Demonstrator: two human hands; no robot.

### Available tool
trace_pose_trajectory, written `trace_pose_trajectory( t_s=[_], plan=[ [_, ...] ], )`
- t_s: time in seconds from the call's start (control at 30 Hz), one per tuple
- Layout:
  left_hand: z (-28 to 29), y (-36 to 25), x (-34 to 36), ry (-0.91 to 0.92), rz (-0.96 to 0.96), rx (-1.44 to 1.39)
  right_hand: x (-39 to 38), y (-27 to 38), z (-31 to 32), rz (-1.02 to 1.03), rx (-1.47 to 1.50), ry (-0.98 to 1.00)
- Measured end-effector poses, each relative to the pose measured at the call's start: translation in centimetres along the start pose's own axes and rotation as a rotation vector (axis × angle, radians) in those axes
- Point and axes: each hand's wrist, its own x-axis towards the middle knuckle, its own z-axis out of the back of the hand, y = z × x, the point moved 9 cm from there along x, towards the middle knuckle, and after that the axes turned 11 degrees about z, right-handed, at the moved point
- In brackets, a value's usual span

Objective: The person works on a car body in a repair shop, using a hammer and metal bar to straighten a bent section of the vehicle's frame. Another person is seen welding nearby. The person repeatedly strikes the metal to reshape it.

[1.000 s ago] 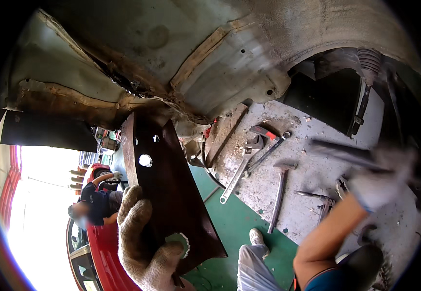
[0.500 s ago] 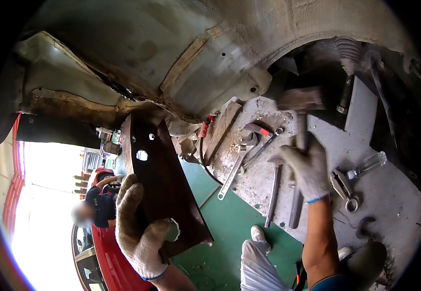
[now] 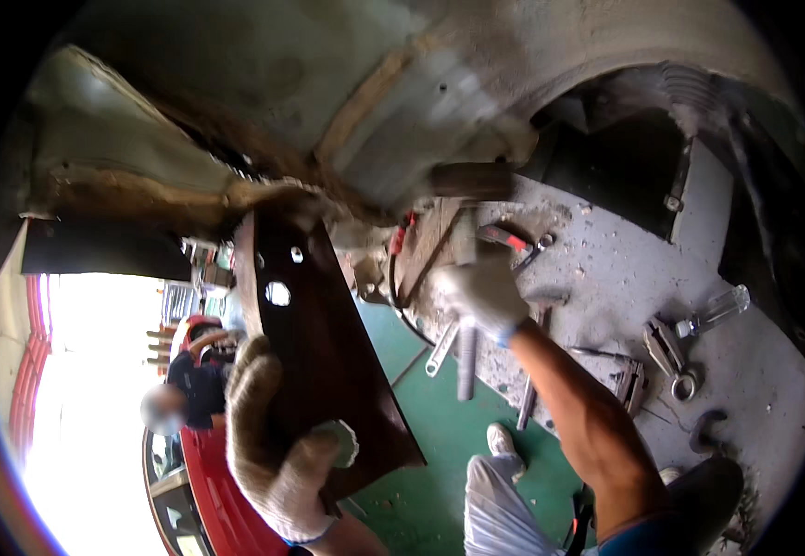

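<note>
My left hand [image 3: 277, 454], in a worn knit glove, grips the lower left edge of a dark brown metal panel [image 3: 328, 352] with round holes. The panel's upper end meets the rusty torn edge of a car body [image 3: 189, 139]. My gloved right hand [image 3: 488, 295] is closed around the handle of a hammer [image 3: 470, 182]. The hammer's blurred head is up near the body metal, to the right of the panel and apart from it. Below my right hand the handle's end sticks out, beside a partly hidden adjustable wrench [image 3: 440, 348].
A grey-white board [image 3: 597, 278] on the right holds locking pliers [image 3: 666, 350], a clear-handled tool [image 3: 713, 310], another hammer [image 3: 530, 394] and a wooden block [image 3: 426, 246]. Green floor [image 3: 440, 435] shows below. At left are a red car [image 3: 208, 491] and a person [image 3: 197, 385].
My right hand has swung the hammer leftward, bringing its head nearer the body metal and the panel. My left hand keeps its hold on the panel. The view has shifted slightly.
</note>
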Motion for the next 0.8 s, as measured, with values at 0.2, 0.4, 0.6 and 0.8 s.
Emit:
trace_pose_trajectory(
  t_s=[0.2,0.4,0.6,0.8],
  plan=[
    [1.1,-1.8,-0.8,-0.030,-0.023,0.084,-0.8,2.8,2.0,-0.062,0.367,0.003],
    [0.4,-1.5,-0.3,-0.028,-0.006,0.089,-2.5,1.7,-1.0,0.202,0.448,0.138],
    [1.5,-1.7,-1.0,-0.037,-0.007,0.164,-4.0,-0.7,-8.7,-0.122,0.377,0.530],
    [1.0,-1.1,-0.8,-0.044,0.042,0.094,-3.1,0.8,-7.4,-0.152,0.343,0.532]
  ],
)
